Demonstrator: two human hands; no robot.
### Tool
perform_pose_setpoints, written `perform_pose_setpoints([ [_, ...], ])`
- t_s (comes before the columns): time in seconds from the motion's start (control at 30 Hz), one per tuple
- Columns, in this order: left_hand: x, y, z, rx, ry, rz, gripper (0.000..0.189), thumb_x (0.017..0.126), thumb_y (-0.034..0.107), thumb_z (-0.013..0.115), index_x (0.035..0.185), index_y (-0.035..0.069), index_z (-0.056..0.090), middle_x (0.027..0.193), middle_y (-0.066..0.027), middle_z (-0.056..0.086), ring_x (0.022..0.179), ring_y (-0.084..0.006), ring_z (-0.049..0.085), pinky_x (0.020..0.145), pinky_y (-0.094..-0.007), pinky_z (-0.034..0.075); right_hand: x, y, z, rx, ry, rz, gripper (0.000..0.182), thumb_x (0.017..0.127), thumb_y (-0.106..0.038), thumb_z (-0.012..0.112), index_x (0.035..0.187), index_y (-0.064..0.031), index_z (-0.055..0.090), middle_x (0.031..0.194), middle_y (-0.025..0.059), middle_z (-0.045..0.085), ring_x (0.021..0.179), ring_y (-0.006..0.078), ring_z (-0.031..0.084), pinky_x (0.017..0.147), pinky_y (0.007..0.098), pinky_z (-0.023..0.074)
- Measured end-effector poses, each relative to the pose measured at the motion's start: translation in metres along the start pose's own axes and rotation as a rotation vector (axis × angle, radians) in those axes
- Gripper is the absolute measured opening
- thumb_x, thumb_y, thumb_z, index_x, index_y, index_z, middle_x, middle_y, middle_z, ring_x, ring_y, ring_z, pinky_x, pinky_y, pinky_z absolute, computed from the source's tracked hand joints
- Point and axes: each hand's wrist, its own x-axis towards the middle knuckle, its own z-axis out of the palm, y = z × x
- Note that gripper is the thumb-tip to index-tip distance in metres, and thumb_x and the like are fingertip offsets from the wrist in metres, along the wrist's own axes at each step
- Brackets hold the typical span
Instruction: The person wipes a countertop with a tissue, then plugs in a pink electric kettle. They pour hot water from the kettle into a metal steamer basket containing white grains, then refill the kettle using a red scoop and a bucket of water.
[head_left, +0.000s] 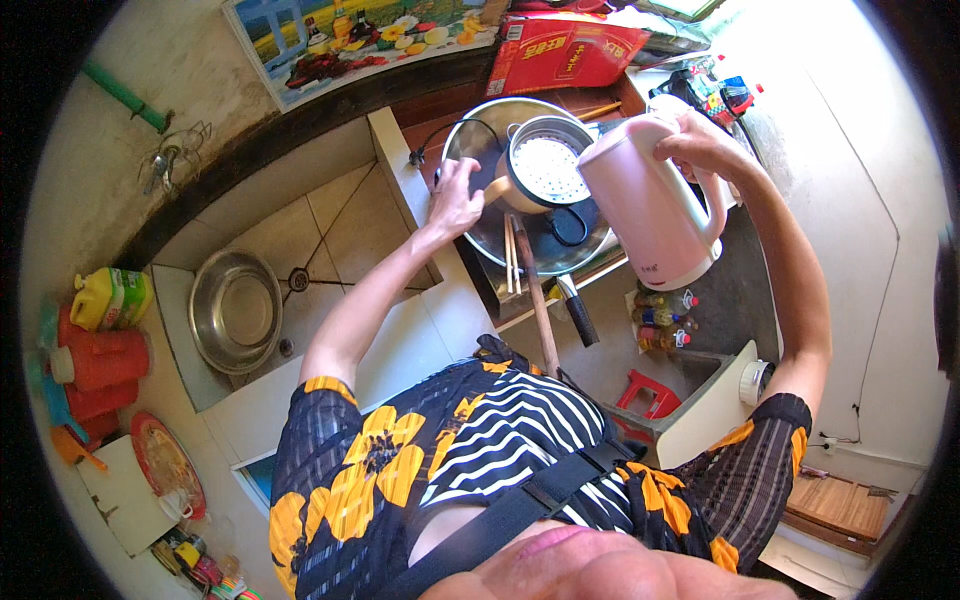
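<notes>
My right hand (701, 146) grips a pink electric kettle (634, 202) near the top of its handle. The kettle is raised beside a small beige pot (517, 196) with a perforated metal steamer insert (551, 169). That pot sits inside a large metal wok (480, 135). Over the wok's left rim is my left hand (456, 196), thumb and fingers apart, close to the pot's beige handle (495, 190). Whether it touches that handle I cannot tell. A black cord (570, 226) loops inside the wok; a plug (417, 157) rests at the left.
Chopsticks (511, 255) and a wooden stick (534, 292) lean across the wok's near rim. A tiled sink (337, 217) with a metal basin (236, 311) is on the left. Behind stands a red carton (566, 52). Bottles (660, 319) and a red stool (649, 394) are lower right.
</notes>
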Motion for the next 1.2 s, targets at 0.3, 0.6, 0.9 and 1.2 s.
perform_pose_setpoints([
  [0.3, -0.12, -0.013, -0.088, -0.159, 0.415, -0.161, 0.03, 0.077, -0.004, 0.06, 0.104, 0.004, 0.053, 0.102, -0.0079, 0.047, 0.06, -0.0086, 0.051, 0.05, -0.0191, 0.044, -0.005, -0.015, 0.002, -0.017, -0.011, 0.005, 0.043, 0.065, -0.034, 0.061, 0.094, -0.0017, 0.06, 0.066, 0.004, 0.054, 0.056, 0.0127, 0.051, 0.051, 0.0297, 0.044],
  [0.6, -0.255, -0.067, -0.11, -0.068, 0.66, -0.522, 0.029, 0.077, -0.003, 0.059, 0.104, 0.004, 0.052, 0.102, -0.0096, 0.046, 0.071, -0.0128, 0.051, 0.055, -0.0227, 0.046, 0.004, -0.009, 0.004, -0.033, -0.013, 0.103, 0.032, 0.068, -0.031, 0.062, 0.079, -0.0005, 0.06, 0.061, 0.0035, 0.052, 0.051, 0.0134, 0.051, 0.046, 0.028, 0.0432],
  [0.9, -0.258, -0.065, -0.083, -0.139, 0.646, -0.526, 0.028, 0.078, -0.002, 0.058, 0.105, 0.003, 0.051, 0.103, -0.0115, 0.044, 0.073, -0.0152, 0.052, 0.058, -0.024, 0.047, 0.013, -0.005, 0.008, 0.007, -0.074, 0.16, 0.028, 0.069, -0.028, 0.063, 0.077, -0.0012, 0.059, 0.058, 0.0027, 0.051, 0.047, 0.0123, 0.049, 0.044, 0.0281, 0.0432],
  [1.2, -0.254, -0.072, -0.081, -0.139, 0.605, -0.542, 0.026, 0.078, -0.001, 0.058, 0.103, 0.003, 0.052, 0.103, -0.0113, 0.044, 0.068, -0.0145, 0.052, 0.06, -0.0236, 0.047, 0.015, -0.005, 0.013, -0.022, -0.1, 0.197, 0.028, 0.07, -0.029, 0.065, 0.076, -0.0025, 0.059, 0.058, 0.0023, 0.051, 0.047, 0.0118, 0.049, 0.044, 0.0279, 0.0428],
])
